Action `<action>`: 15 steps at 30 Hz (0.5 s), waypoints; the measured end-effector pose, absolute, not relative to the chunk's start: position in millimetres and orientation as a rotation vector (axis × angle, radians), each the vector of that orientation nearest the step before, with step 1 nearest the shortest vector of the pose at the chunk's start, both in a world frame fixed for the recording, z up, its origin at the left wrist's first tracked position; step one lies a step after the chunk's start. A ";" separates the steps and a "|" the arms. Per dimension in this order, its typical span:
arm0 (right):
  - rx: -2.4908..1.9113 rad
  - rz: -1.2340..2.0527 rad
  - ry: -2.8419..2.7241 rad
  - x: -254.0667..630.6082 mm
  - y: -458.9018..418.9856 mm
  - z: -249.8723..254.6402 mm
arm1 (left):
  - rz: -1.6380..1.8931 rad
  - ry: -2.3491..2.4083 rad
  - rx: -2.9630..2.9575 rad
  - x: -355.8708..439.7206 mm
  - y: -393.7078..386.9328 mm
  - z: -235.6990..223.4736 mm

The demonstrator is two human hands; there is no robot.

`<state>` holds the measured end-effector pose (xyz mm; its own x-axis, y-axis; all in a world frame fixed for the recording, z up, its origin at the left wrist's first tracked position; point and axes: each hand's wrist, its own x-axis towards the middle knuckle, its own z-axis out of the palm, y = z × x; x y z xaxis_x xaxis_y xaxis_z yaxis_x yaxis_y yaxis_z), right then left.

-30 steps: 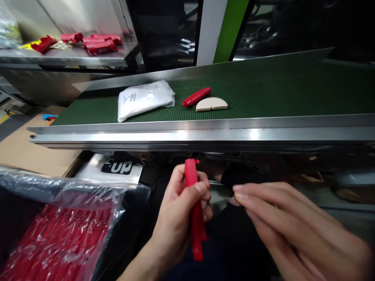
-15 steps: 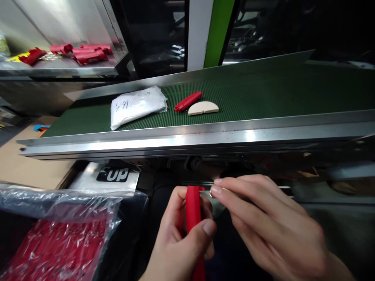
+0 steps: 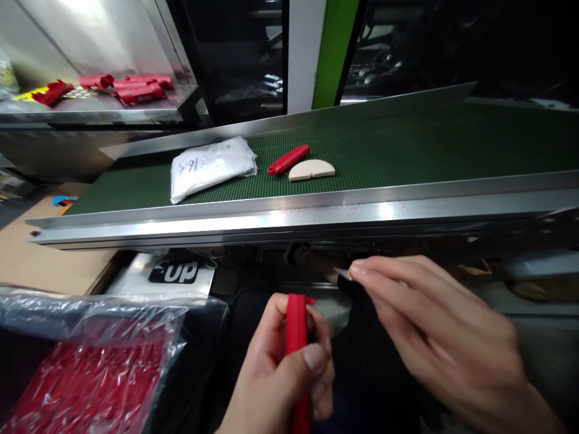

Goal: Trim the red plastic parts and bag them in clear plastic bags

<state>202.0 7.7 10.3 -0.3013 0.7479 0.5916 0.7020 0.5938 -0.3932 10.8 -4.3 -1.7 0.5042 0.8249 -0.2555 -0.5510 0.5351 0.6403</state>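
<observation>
My left hand (image 3: 289,367) is wrapped around a long red plastic part (image 3: 297,325), held upright with its top end above my fingers. A small red nub sticks out to the right at that top end. Up and to the right of it, my right hand (image 3: 434,325) pinches a thin metal blade (image 3: 342,273) between thumb and fingertips. Only the blade's pointed tip shows; the rest is hidden in my grip. The blade is apart from the red part.
Across the front runs a green conveyor belt (image 3: 384,144) carrying a white plastic packet (image 3: 212,166), a red part (image 3: 288,160) and a beige half-round piece (image 3: 312,170). Several red pieces (image 3: 140,91) lie on a metal shelf. A plastic-lined box (image 3: 90,380) at lower left holds many red parts.
My right hand has moved up and to the right, taking the blade away from the red part's top end. My left hand still grips the red part, now slightly lower.
</observation>
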 end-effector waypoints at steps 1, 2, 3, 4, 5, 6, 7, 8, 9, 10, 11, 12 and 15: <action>-1.130 0.099 -2.070 200.6 6.2 11.1 | 0.879 0.577 0.515 11.0 -3.3 -2.5; -1.113 0.107 -2.090 198.5 4.5 11.9 | 0.878 0.564 0.508 11.2 -2.3 -3.3; -1.093 0.103 -2.107 196.1 2.8 12.8 | 0.874 0.543 0.504 11.2 -1.2 -3.9; -1.081 0.101 -2.116 193.5 1.5 13.6 | 0.867 0.517 0.500 11.1 -0.1 -4.4; -1.077 0.104 -2.120 191.3 0.5 14.1 | 0.857 0.487 0.496 10.9 0.8 -4.6; -1.075 0.113 -2.114 189.4 0.0 14.3 | 0.847 0.456 0.492 10.7 1.6 -4.5; -1.074 0.120 -2.107 188.0 -0.2 14.3 | 0.837 0.428 0.488 10.3 2.2 -4.2; -1.067 0.122 -2.095 187.0 -0.1 14.1 | 0.825 0.406 0.485 9.8 2.7 -3.6; -1.061 0.126 -2.087 186.5 0.2 13.7 | 0.810 0.395 0.479 9.3 2.9 -2.8; -1.057 0.130 -2.080 186.3 0.5 13.0 | 0.796 0.399 0.470 8.7 2.9 -1.8; -1.047 0.127 -2.074 186.3 0.7 12.1 | 0.783 0.412 0.458 8.0 2.7 -0.9; -1.039 0.131 -2.071 186.6 1.0 10.9 | 0.767 0.425 0.443 7.4 2.1 0.0; -0.999 0.168 -2.065 189.2 2.8 5.1 | 0.744 0.416 0.378 6.3 -1.4 1.1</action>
